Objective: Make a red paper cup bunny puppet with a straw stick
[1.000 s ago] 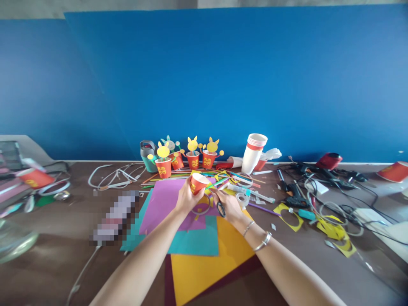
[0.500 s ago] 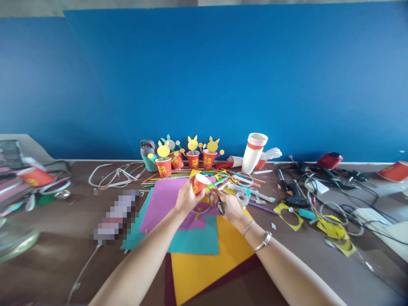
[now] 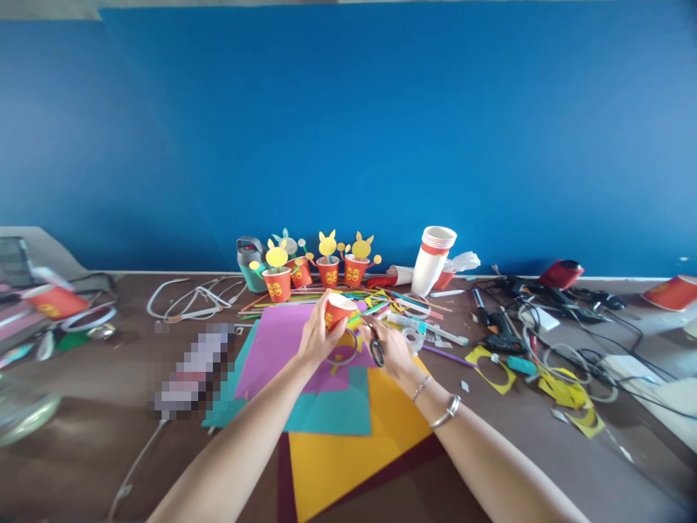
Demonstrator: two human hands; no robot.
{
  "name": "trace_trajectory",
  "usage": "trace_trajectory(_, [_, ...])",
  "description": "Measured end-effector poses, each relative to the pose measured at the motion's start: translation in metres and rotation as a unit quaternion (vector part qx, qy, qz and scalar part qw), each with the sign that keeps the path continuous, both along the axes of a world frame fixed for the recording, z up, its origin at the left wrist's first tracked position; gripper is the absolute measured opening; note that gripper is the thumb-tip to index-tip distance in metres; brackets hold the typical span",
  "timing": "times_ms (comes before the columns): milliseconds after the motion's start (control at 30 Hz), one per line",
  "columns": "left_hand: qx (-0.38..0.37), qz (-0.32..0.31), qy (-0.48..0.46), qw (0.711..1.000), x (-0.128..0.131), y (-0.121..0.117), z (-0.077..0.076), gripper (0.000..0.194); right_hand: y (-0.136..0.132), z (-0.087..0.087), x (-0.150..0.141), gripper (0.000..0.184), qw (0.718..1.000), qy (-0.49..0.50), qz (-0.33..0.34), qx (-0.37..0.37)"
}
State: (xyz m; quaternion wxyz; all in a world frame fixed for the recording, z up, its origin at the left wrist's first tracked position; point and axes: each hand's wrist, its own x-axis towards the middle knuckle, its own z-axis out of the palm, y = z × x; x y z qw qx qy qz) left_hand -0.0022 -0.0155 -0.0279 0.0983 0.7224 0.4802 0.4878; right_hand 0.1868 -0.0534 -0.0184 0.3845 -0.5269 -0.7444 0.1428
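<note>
And there it was: my L hand (image 3: 316, 335) wrapped the red cup (image 3: 336, 311) above the purple sheet (image 3: 275, 338), mouth tipped up, prob. to give my R hand (image 3: 396, 350) access; that one gripped the scissors (image 3: 377, 354) by the handles, just beside the cup, tho I couldn't tell if the blades touched it. Decorated cups (image 3: 280, 288) stood at the back, presumably clear of my elbows. Surface? Brown table (image 3: 490, 457), busy: teal sheet (image 3: 337, 418) & yellow sheet (image 3: 348, 465) overlapping, scraps (image 3: 569, 394) R, white cable (image 3: 188, 316) L, blue partition (image 3: 348, 131) behind.
</note>
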Motion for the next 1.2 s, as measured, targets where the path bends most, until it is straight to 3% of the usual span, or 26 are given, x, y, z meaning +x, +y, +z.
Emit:
trace_trajectory(100, [-0.045,-0.027,-0.011,0.999,0.000,-0.003,0.001,0.065,0.001,0.001,0.001,0.035,0.997,0.080,-0.014,-0.009])
trace_trajectory(233, [-0.083,-0.112,-0.009,0.990,0.000,-0.006,-0.001,0.064,0.007,0.000,0.000,0.025,0.987,0.155,0.046,-0.020])
trace_trajectory(300, [-0.069,-0.135,-0.005,0.988,0.001,-0.006,-0.001,0.061,0.011,-0.002,0.000,0.028,0.983,0.167,0.070,-0.031])
trace_trajectory(433, [0.029,-0.152,0.040,0.987,0.000,-0.006,0.007,0.043,0.015,-0.004,-0.001,0.032,0.981,0.168,0.088,-0.047])
trace_trajectory(533, [0.085,-0.157,0.058,0.982,-0.002,-0.004,0.016,0.019,0.013,-0.005,0.000,0.026,0.983,0.149,0.096,-0.056])
trace_trajectory(633, [0.091,-0.155,0.034,0.983,-0.003,-0.002,0.022,0.002,0.010,-0.002,0.003,0.026,0.988,0.132,0.067,-0.038])
trace_trajectory(733, [0.063,-0.126,0.011,0.990,-0.004,-0.001,0.023,0.006,0.004,0.004,0.005,0.043,0.997,0.067,0.045,-0.015])
trace_trajectory(900, [0.060,-0.114,0.015,0.992,-0.006,-0.002,0.024,0.020,-0.002,0.011,0.004,0.036,0.998,-0.033,0.055,-0.027])
trace_trajectory(1200, [0.094,-0.075,0.059,0.991,-0.005,-0.002,0.022,0.014,0.002,-0.005,0.004,0.036,0.995,-0.066,0.073,0.005])
